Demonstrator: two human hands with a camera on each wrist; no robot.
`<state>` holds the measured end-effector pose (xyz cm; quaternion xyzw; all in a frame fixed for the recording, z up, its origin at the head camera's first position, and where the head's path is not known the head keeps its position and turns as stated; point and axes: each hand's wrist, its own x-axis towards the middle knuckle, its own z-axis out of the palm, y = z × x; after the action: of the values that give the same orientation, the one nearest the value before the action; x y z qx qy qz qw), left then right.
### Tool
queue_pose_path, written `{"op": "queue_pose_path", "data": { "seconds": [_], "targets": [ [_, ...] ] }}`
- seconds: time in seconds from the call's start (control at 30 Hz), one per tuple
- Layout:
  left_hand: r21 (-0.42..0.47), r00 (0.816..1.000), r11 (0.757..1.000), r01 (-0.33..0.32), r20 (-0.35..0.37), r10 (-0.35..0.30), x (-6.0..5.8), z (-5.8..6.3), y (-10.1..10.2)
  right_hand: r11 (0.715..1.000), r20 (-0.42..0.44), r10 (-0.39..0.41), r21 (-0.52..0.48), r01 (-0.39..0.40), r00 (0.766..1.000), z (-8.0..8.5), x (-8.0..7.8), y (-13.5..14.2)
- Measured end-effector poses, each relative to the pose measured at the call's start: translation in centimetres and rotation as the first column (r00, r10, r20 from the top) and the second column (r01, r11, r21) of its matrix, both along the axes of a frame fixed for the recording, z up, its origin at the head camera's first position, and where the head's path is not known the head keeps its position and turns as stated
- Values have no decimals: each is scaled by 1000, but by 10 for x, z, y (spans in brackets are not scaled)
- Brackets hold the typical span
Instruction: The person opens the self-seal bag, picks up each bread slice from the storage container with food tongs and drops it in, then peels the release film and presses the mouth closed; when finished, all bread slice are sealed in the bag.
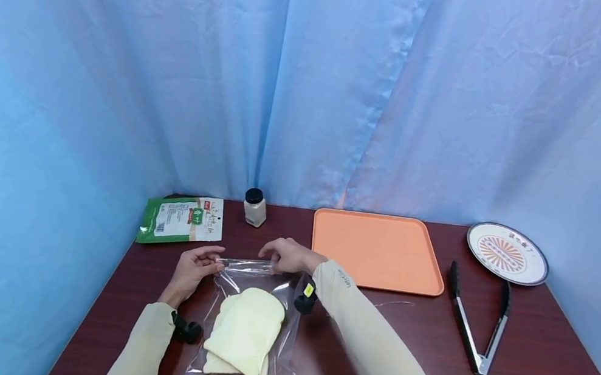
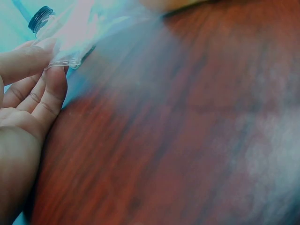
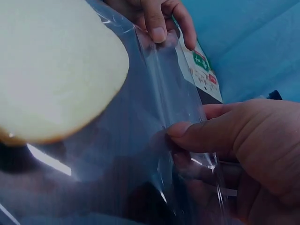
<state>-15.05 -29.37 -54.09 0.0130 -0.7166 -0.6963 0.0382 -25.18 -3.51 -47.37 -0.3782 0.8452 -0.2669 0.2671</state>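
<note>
A clear zip bag point(image 1: 285, 357) lies on the dark wood table, its mouth towards the back. Inside it, two slices of bread point(image 1: 247, 331) overlap. My left hand point(image 1: 194, 271) pinches the bag's top left corner between thumb and fingers; the left wrist view shows the zip strip point(image 2: 65, 62) at those fingertips. Further right along the same top edge, my right hand point(image 1: 290, 256) pinches the strip, thumb on the near side and fingers behind the film in the right wrist view. The bread stays below both hands.
Behind the left hand lies a green and white packet point(image 1: 181, 220), with a black-capped jar point(image 1: 255, 208) beside it. An orange tray point(image 1: 376, 250) sits behind the right forearm. Spread tongs point(image 1: 474, 334) and a patterned plate point(image 1: 508, 253) are at the right. Blue curtains surround the table.
</note>
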Motion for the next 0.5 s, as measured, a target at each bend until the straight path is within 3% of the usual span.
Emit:
{"op": "queue_pose_path", "data": {
  "seconds": [0.5],
  "targets": [
    [1,1000,1000,-8,-10,8,1,0,1,1000,-12,13,-25,-13,1000,1,-10,41]
  ]
}}
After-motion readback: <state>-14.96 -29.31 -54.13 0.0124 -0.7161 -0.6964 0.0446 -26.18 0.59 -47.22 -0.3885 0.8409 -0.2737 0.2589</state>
